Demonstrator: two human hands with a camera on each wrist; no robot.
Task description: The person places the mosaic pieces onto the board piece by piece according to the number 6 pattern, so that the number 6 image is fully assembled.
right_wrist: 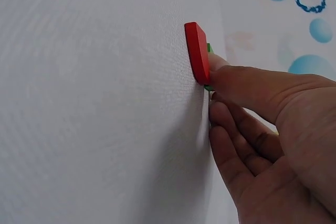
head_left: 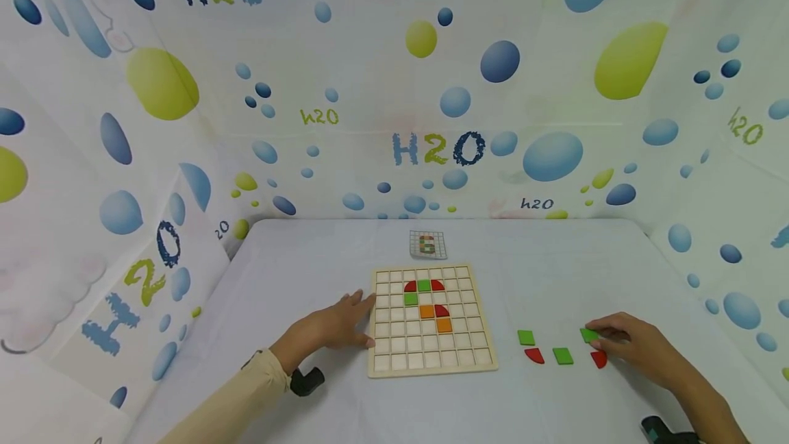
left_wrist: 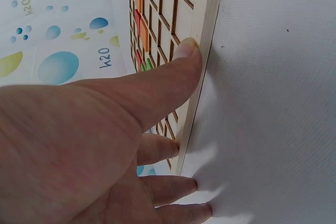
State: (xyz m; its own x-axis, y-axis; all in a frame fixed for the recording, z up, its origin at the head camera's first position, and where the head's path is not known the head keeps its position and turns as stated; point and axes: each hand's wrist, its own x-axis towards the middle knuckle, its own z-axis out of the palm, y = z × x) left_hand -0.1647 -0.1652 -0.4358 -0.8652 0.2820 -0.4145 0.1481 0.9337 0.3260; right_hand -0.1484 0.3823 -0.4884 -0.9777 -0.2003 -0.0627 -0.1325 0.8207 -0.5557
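Note:
A wooden grid board (head_left: 431, 373) lies on the table with several red, green and orange tiles in its cells. My left hand (head_left: 344, 321) rests along its left edge, fingers extended. The left wrist view shows the thumb (left_wrist: 188, 56) on the wooden rim (left_wrist: 211, 14). To the board's right, my right hand (head_left: 629, 342) pinches a green square tile (head_left: 587, 335) between thumb and index finger, at table level. A red quarter-circle tile (head_left: 599, 360) lies just in front of it; in the right wrist view this red tile (right_wrist: 196, 53) mostly hides the green one.
Left of the right hand lie a green tile (head_left: 526, 338), a red quarter-circle (head_left: 534, 355) and another green tile (head_left: 563, 356). Behind the board is a small card (head_left: 427, 244) with a coloured grid pattern. A printed cloth (head_left: 370, 88) hangs behind the table.

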